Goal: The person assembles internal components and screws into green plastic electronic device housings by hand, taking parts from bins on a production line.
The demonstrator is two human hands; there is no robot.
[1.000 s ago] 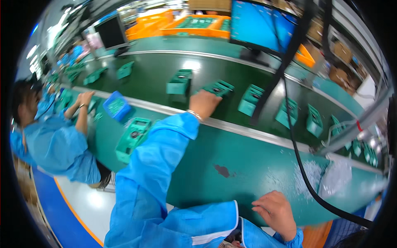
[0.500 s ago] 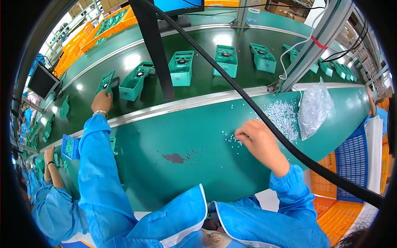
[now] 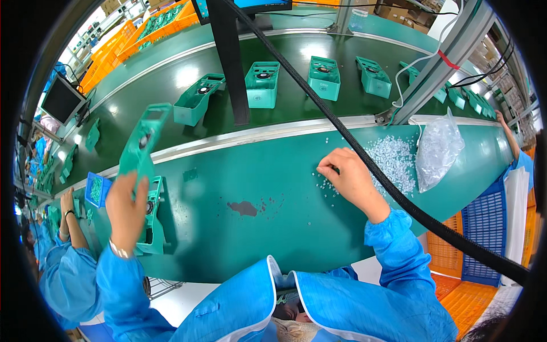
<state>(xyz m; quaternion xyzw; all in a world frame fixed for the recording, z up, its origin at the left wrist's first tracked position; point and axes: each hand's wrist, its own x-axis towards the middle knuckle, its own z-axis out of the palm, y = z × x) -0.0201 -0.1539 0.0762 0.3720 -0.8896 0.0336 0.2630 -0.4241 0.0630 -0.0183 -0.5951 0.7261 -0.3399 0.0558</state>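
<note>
My left hand (image 3: 126,208) grips the lower end of a green plastic housing (image 3: 143,142), raised and tilted at the near edge of the belt and slightly blurred. Under and beside that hand, another green housing (image 3: 154,236) with a round black part lies on the green bench. Over at the right, my right hand (image 3: 350,175) has its thumb and fingertips pinched together above the edge of a scattered pile of small clear plastic pieces (image 3: 393,162). Whatever is between those fingertips is too small to make out. A clear plastic bag (image 3: 439,153) rests beside the pile.
Several green housings (image 3: 262,85) line the dark green belt (image 3: 228,122). A black cable (image 3: 319,108) crosses diagonally above the bench. A metal post (image 3: 439,68) rises at right. A blue bin (image 3: 97,191) of green pieces stands at left, near a co-worker's hand (image 3: 67,214).
My left hand has lifted the housing off the belt and drawn it toward me. My right hand has moved slightly up and left, its fingers still pinched.
</note>
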